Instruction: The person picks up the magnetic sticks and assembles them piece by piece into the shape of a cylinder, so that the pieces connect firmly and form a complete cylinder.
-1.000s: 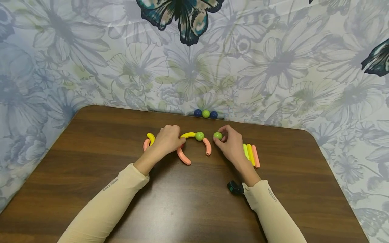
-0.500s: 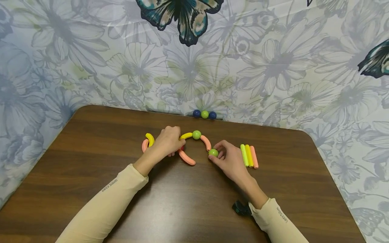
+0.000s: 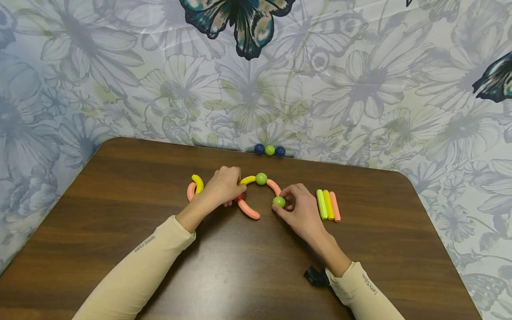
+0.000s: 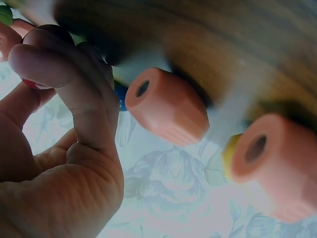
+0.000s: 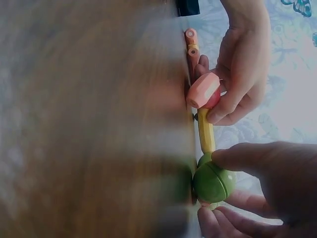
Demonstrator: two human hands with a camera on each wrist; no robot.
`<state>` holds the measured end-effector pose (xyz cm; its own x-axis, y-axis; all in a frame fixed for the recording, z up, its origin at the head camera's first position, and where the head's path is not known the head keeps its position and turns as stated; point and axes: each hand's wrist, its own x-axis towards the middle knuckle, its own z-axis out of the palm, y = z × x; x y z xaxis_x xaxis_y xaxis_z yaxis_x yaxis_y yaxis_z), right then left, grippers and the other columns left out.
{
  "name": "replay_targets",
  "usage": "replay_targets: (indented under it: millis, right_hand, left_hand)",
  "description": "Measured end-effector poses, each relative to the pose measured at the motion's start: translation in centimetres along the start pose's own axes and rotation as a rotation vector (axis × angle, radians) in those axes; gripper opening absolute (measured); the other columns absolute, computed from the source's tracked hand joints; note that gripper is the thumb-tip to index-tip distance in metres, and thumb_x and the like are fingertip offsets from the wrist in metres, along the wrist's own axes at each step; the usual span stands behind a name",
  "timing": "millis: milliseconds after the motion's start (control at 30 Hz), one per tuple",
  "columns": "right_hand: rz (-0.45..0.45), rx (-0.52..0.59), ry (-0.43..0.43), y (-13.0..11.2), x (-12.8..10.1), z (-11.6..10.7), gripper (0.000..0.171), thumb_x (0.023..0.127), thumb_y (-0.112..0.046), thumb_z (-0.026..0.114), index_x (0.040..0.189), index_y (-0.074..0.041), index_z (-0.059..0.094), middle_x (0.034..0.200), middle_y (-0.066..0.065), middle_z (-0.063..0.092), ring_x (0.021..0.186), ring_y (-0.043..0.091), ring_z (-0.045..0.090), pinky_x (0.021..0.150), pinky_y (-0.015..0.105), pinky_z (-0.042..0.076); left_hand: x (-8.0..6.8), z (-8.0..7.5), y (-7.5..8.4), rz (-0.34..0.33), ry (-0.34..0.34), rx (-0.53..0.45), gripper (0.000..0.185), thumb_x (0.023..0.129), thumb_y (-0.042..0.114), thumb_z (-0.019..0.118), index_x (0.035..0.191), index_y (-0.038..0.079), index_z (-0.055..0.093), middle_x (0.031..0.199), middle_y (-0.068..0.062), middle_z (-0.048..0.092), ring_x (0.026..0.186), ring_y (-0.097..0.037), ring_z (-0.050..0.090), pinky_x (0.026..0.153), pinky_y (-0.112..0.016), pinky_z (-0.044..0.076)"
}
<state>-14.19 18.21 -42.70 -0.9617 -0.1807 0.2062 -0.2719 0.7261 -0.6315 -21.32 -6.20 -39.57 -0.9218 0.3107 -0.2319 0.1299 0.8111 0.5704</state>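
Observation:
In the head view my left hand [image 3: 221, 186] holds a red ball [image 3: 241, 197], mostly hidden by the fingers. A pink curved rod [image 3: 250, 210] sticks out from that ball toward the front. From the same spot a yellow curved rod [image 3: 248, 180] leads to a green ball [image 3: 261, 178], and another pink curved rod [image 3: 274, 187] continues from there. At its end my right hand [image 3: 302, 211] pinches a second green ball [image 3: 278, 202] between thumb and fingers. The right wrist view shows this green ball [image 5: 214, 182] close up, with the red ball [image 5: 213, 98] beyond.
Left of the left hand lie a yellow curved rod [image 3: 198, 183] and a pink curved rod [image 3: 191, 191]. Straight green, yellow and pink rods [image 3: 329, 205] lie side by side at right. Blue and green balls [image 3: 270, 150] line the table's back edge, against the patterned wall cloth.
My right hand has brought its green ball toward the front and left, to the pink rod's end. That rod has swung slightly. The left hand keeps its hold as the front pink rod shifts right.

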Motion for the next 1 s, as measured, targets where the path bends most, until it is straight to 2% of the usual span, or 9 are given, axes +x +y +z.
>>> replay_targets:
  millis: [200,433,633,767,1000]
  right_hand:
    - [-0.069,0.009,-0.04,-0.7,-0.3,0.4,0.031,0.086,-0.024,0.09,0.103,-0.011,0.068,0.107,0.008,0.062,0.093,0.019,0.068,0.075,0.032,0.061]
    - [-0.186,-0.083,-0.053,-1.1,-0.6,1.0,0.031,0.084,-0.027,0.09,0.1,-0.016,0.067,0.109,0.0,0.06,0.105,0.02,0.055,0.085,0.034,0.054]
    - [-0.321,-0.095,-0.16,-1.2,-0.5,1.3,0.032,0.086,-0.031,0.088,0.111,-0.019,0.071,0.111,-0.006,0.067,0.115,0.016,0.052,0.1,0.042,0.048]
    - [-0.341,-0.1,-0.201,-1.3,-0.7,1.8,0.036,0.084,-0.039,0.09,0.113,-0.023,0.075,0.115,-0.01,0.07,0.117,0.016,0.053,0.102,0.048,0.043]
    - [-0.327,-0.094,-0.165,-1.2,-0.9,2.1,0.019,0.087,-0.023,0.087,0.1,-0.024,0.075,0.105,-0.012,0.07,0.112,0.013,0.056,0.102,0.05,0.041]
  left_hand:
    - [-0.1,0.1,-0.1,0.027,0.014,-0.017,0.016,0.099,0.013,0.067,0.089,0.004,0.059,0.062,-0.009,0.067,0.042,-0.018,0.064,0.042,-0.029,0.053]
    - [0.0,0.3,-0.2,0.055,0.014,-0.013,0.018,0.098,0.014,0.068,0.086,0.005,0.059,0.062,-0.009,0.066,0.043,-0.017,0.063,0.042,-0.028,0.052]
    - [0.1,0.4,-0.1,0.056,0.002,-0.002,0.018,0.099,0.016,0.068,0.086,0.005,0.059,0.065,-0.01,0.065,0.044,-0.018,0.063,0.042,-0.028,0.051]
    - [0.0,0.5,0.0,0.072,-0.003,0.001,0.018,0.099,0.016,0.067,0.086,0.006,0.06,0.064,-0.009,0.065,0.044,-0.017,0.062,0.041,-0.028,0.05]
    - [0.1,0.6,0.1,0.135,-0.012,0.009,0.015,0.099,0.012,0.066,0.087,0.004,0.06,0.06,-0.006,0.063,0.043,-0.015,0.061,0.041,-0.027,0.05]
